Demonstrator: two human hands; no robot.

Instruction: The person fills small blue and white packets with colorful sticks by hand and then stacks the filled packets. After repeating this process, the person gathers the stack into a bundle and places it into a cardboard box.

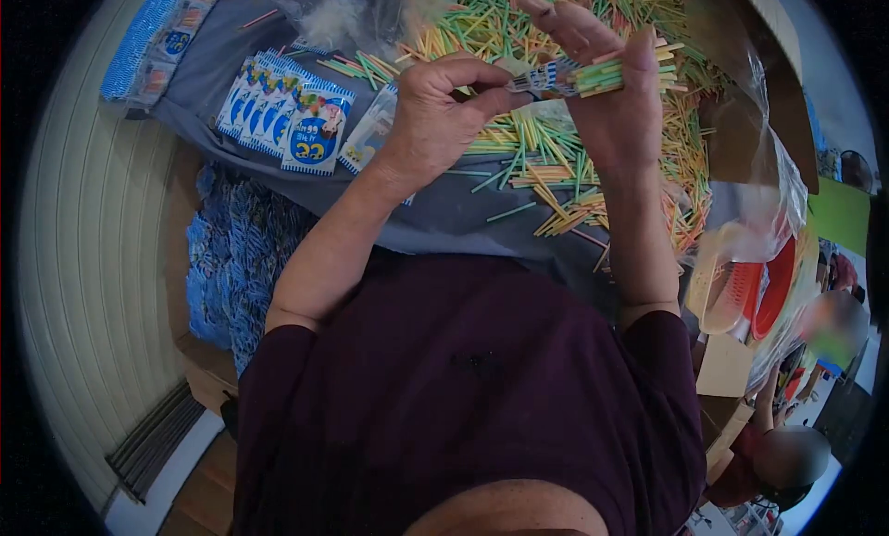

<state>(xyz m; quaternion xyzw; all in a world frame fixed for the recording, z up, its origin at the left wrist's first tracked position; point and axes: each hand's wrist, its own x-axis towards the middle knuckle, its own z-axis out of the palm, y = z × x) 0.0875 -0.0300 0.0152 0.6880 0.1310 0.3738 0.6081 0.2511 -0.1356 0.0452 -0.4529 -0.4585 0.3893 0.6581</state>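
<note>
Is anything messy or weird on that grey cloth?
A little: one thin green stick lies apart from the big colourful heap of sticks, and a thin reddish stick sits far off beyond the blue-and-white packets. I see nothing clearly broken.

grey-covered worktop (444,226) heaped with coloured sticks (491,27)

the pastel heap spreads loosely towards the near edge. printed packets (316,130) overlap in a row to its left; crumpled clear plastic (326,16) lies behind them, and blue-and-white packs (153,55) sit at the left end.

Shirt (472,379): dark maroon | sleeves (285,351): short | chest: small dark marking (474,360)
</note>
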